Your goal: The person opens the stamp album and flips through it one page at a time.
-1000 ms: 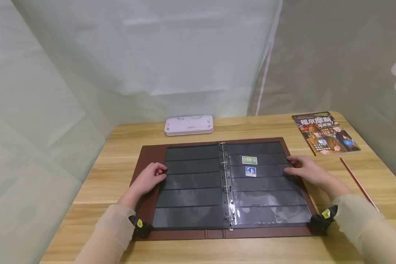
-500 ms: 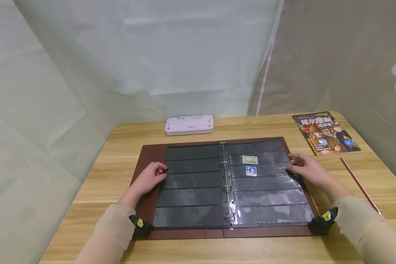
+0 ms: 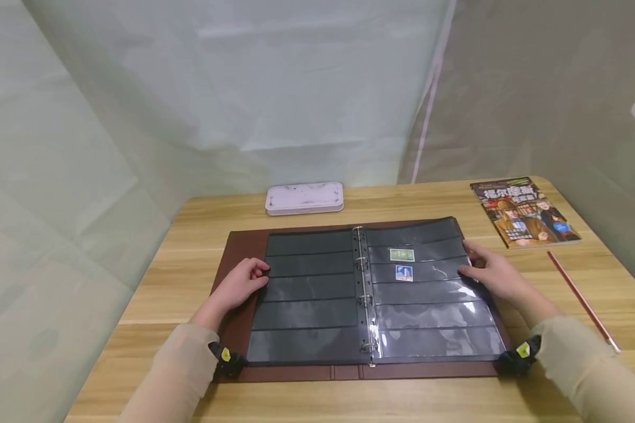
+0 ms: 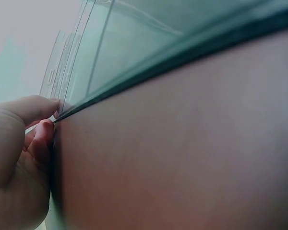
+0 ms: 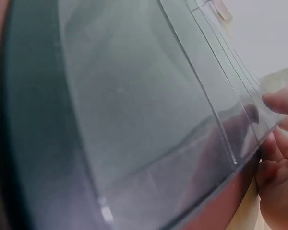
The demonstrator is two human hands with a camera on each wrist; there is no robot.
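A brown ring-binder stamp album [image 3: 291,374] lies spread flat, its black pocket pages on either side of the metal rings [image 3: 364,299]. Two stamps sit in the right page [image 3: 428,346]: a green one [image 3: 402,255] above a blue one [image 3: 404,273]. My right hand [image 3: 492,271] pinches that page's outer edge, thumb on top and fingers beneath; the edge bows up off the cover. At the other side, my left hand [image 3: 241,283] holds the outer edge of the left page [image 3: 301,346] between thumb and fingers, as the left wrist view shows.
Behind the album is a white tin case [image 3: 304,198]. A comic-style book [image 3: 525,212] lies at the back right of the wooden table [image 3: 159,282], with a thin red stick [image 3: 582,299] in front of it. Pale cloth [image 3: 307,88] hangs behind.
The right page's outer edge has risen, with my right hand moving slightly up along it, and the reflections on its pockets have shifted. My left hand has stayed in place.
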